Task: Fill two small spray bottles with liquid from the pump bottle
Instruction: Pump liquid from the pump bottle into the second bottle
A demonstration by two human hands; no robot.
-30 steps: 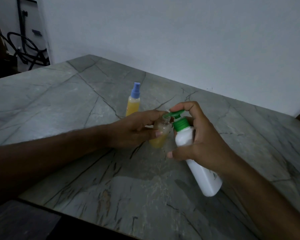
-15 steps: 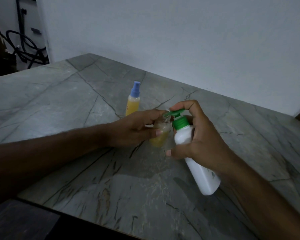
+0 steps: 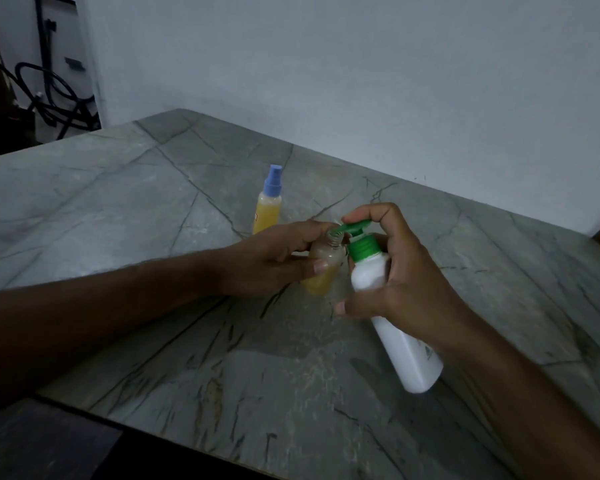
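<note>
The left hand [image 3: 274, 259] grips an uncapped spray bottle [image 3: 323, 271]; the right hand [image 3: 406, 282] clasps the tilted pump bottle [image 3: 395, 327], forefinger on its green nozzle [image 3: 352, 227], above a grey marble table [image 3: 118, 209] by a white wall [image 3: 361, 81].

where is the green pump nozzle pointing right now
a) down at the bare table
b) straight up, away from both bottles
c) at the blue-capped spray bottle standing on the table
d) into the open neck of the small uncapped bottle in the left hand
d: the green pump nozzle of the white plastic pump bottle, gripped by the right hand, sits over the open neck of the small clear uncapped bottle held by the left hand.
</note>
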